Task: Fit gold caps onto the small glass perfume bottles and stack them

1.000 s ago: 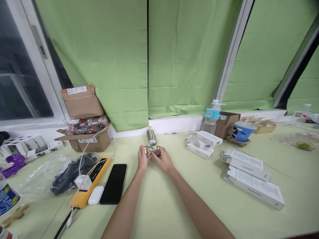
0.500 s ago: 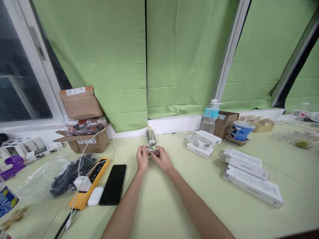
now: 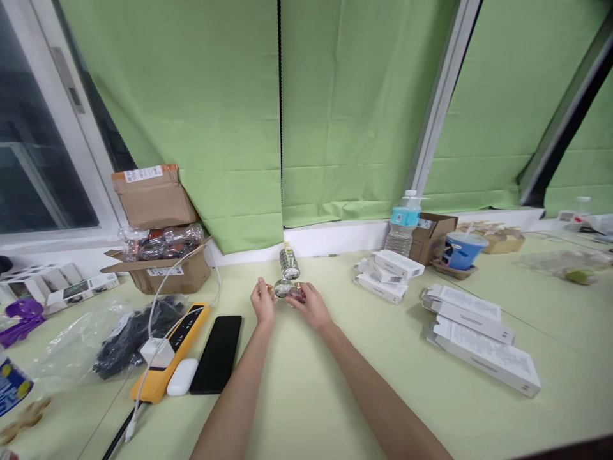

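Both my arms reach out over a pale green table [image 3: 335, 383]. My left hand [image 3: 263, 302] and my right hand [image 3: 311, 305] meet around a small clear packet [image 3: 283, 289] with tiny dark and gold parts in it. The fingers of both hands are curled in a pinch on that packet, the left a little apart on its left side. Just behind the hands a small clear bottle-like roll [image 3: 288, 262] with a gold tip stands on the table.
To the left lie a black phone [image 3: 218, 353], a yellow device [image 3: 172, 348] with a white charger and cable, a white case [image 3: 181, 377] and a bag of black parts [image 3: 129, 335]. Cardboard boxes [image 3: 158, 255] stand behind. White boxes [image 3: 479, 338], a water bottle [image 3: 403, 223] and a blue cup [image 3: 462, 250] are right.
My left hand has shifted a little left and up, away from the right hand, and the packet is stretched between them. The view has tilted slightly.
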Available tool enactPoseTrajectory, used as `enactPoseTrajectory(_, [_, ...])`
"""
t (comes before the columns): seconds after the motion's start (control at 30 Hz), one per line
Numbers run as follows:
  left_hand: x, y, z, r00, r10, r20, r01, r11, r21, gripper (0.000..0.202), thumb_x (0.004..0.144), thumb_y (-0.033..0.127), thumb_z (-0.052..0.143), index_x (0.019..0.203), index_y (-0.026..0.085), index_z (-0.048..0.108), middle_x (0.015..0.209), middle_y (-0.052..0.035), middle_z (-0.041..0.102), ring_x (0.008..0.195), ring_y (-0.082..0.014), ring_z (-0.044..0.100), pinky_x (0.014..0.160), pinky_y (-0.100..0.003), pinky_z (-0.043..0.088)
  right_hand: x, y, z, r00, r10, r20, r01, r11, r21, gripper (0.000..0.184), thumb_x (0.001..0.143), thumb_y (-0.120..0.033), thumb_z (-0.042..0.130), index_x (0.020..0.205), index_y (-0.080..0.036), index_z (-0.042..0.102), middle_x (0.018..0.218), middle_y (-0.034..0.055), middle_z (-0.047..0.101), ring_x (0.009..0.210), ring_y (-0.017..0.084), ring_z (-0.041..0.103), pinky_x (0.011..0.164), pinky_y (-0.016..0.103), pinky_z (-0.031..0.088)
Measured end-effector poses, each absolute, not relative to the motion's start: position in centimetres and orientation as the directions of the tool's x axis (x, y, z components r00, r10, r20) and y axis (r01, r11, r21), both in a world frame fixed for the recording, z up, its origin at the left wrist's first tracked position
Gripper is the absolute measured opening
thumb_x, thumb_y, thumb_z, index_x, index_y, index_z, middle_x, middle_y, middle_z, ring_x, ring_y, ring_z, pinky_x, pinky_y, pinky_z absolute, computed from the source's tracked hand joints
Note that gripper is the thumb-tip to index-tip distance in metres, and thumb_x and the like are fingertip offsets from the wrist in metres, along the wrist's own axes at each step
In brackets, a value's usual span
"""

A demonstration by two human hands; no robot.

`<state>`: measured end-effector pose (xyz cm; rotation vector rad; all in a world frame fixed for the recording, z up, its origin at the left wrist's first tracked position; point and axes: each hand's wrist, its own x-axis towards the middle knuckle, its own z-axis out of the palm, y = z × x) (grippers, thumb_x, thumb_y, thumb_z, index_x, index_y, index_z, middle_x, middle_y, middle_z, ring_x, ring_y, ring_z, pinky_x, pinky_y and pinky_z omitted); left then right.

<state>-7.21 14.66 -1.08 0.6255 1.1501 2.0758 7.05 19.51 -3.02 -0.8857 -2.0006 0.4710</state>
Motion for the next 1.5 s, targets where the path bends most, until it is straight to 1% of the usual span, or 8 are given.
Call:
enactPoseTrajectory(0.37, [-9.2, 14.7, -0.9, -0.527, 0.850, -0.006, -0.546, -0.333, 0.769, 0.042, 0.081, 0.060, 0.056, 0.069, 0.021, 0.043, 0.046, 0.0113, 0.024, 0.033, -0.0052, 0.016, 0.036, -0.020, 0.015, 7.1, 18.3, -1.9, -0.351, 0.756, 0.553, 0.372, 0.654, -0.659, 0.034, 0.085, -0.047, 0.065, 0.107, -0.020, 0.063, 0.103, 0.0091, 0.063, 0.089, 0.022, 0.064, 0.077, 0.032, 0.052])
enactPoseTrajectory(0.5, [-10.7, 14.1, -1.1, -0.622, 0.754, 0.212, -0.054, -0.312, 0.949, 0.041, 0.084, 0.054, 0.055, 0.063, 0.020, 0.050, 0.045, 0.0060, 0.036, 0.038, -0.0087, 0.030, 0.043, -0.022, 0.022, 7.1, 18.2, -1.9, -0.356, 0.768, 0.532, 0.353, 0.638, -0.685, 0.034, 0.087, -0.047, 0.063, 0.108, -0.020, 0.064, 0.105, 0.0099, 0.063, 0.090, 0.023, 0.064, 0.077, 0.033, 0.053])
enactPoseTrajectory(0.67, [-10.2, 13.9, -1.7, -0.513, 0.730, 0.451, 0.387, -0.272, 0.881, 0.035, 0.086, 0.044, 0.058, 0.060, 0.019, 0.055, 0.054, -0.0008, 0.053, 0.052, -0.0131, 0.046, 0.054, -0.025, 0.030, 7.1, 18.5, -2.2, -0.356, 0.770, 0.530, 0.366, 0.636, -0.679, 0.035, 0.086, -0.046, 0.065, 0.111, -0.021, 0.063, 0.107, 0.0099, 0.063, 0.092, 0.024, 0.064, 0.080, 0.034, 0.052])
enactPoseTrajectory(0.8, [-9.8, 14.4, -1.7, -0.555, 0.797, 0.239, -0.029, -0.305, 0.952, 0.036, 0.083, 0.046, 0.060, 0.061, 0.019, 0.052, 0.049, 0.0035, 0.043, 0.043, -0.0099, 0.036, 0.047, -0.023, 0.023, 7.1, 18.8, -2.5, -0.381, 0.762, 0.524, 0.382, 0.646, -0.661, 0.038, 0.086, -0.045, 0.065, 0.117, -0.022, 0.060, 0.110, 0.0094, 0.062, 0.094, 0.023, 0.064, 0.082, 0.034, 0.052])
enactPoseTrajectory(0.93, [-11.0, 14.2, -1.2, -0.551, 0.834, -0.030, -0.477, -0.284, 0.832, 0.039, 0.087, 0.053, 0.047, 0.065, 0.023, 0.040, 0.045, 0.0110, 0.020, 0.035, -0.0078, 0.014, 0.039, -0.023, 0.015, 7.0, 19.1, -2.8, -0.394, 0.758, 0.519, 0.402, 0.650, -0.644, 0.040, 0.087, -0.048, 0.063, 0.117, -0.023, 0.059, 0.111, 0.0086, 0.062, 0.094, 0.023, 0.063, 0.083, 0.034, 0.051])
enactPoseTrajectory(1.2, [-8.5, 14.0, -1.5, -0.476, 0.844, 0.246, -0.155, -0.356, 0.921, 0.038, 0.076, 0.048, 0.070, 0.064, 0.018, 0.050, 0.051, 0.0033, 0.047, 0.046, -0.0091, 0.043, 0.044, -0.020, 0.027, 7.0, 19.2, -2.8, -0.399, 0.751, 0.527, 0.401, 0.659, -0.636, 0.038, 0.088, -0.048, 0.061, 0.117, -0.023, 0.059, 0.110, 0.0088, 0.062, 0.096, 0.023, 0.063, 0.084, 0.033, 0.051])
enactPoseTrajectory(1.4, [-8.6, 14.4, -1.2, -0.574, 0.818, 0.044, -0.406, -0.330, 0.852, 0.044, 0.087, 0.059, 0.047, 0.062, 0.023, 0.038, 0.043, 0.0112, 0.020, 0.034, -0.0075, 0.015, 0.036, -0.022, 0.018, 7.0, 19.2, -2.8, -0.403, 0.757, 0.515, 0.399, 0.652, -0.646, 0.042, 0.087, -0.047, 0.063, 0.121, -0.023, 0.058, 0.112, 0.0093, 0.062, 0.093, 0.022, 0.064, 0.082, 0.033, 0.051])
enactPoseTrajectory(1.5, [-9.0, 13.8, -1.2, -0.571, 0.815, 0.101, -0.348, -0.351, 0.869, 0.040, 0.082, 0.051, 0.060, 0.062, 0.021, 0.044, 0.045, 0.0077, 0.033, 0.036, -0.0077, 0.029, 0.039, -0.021, 0.022, 7.0, 19.2, -2.8, -0.399, 0.761, 0.512, 0.410, 0.648, -0.642, 0.042, 0.086, -0.047, 0.063, 0.120, -0.023, 0.058, 0.111, 0.0095, 0.062, 0.096, 0.023, 0.063, 0.084, 0.034, 0.051])
